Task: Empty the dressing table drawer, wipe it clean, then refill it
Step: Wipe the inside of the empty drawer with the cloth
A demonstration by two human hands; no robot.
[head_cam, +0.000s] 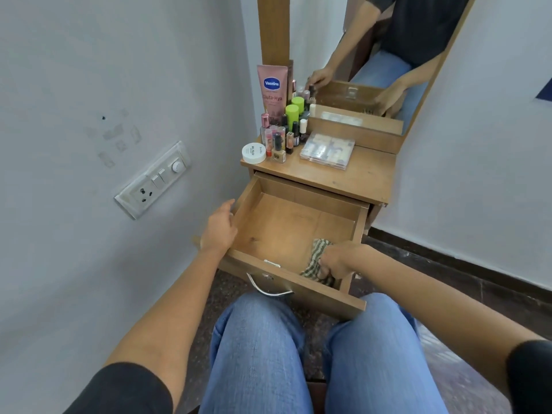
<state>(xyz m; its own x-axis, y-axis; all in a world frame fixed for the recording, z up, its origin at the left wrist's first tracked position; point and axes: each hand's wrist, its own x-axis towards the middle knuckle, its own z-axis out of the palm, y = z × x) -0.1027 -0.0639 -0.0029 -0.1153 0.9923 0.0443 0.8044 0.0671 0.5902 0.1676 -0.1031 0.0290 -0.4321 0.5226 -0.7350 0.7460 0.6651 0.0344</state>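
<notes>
Gripping cloth (pixel 317 249) in drawer (pixel 286 222) w/ R hand (pixel 337 259); L hand (pixel 219 228) apparently on rim.

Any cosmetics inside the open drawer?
No, the open wooden drawer holds only the green checked cloth gripped by the right hand; the cosmetic bottles stand on top.

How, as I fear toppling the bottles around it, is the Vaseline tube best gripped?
Pinch the Vaseline tube by its broad upper half, coming from above and the left. It stands upright before the mirror post, rising above the bottles crowding its foot in front and to the right; only its top and left side look free.
</notes>
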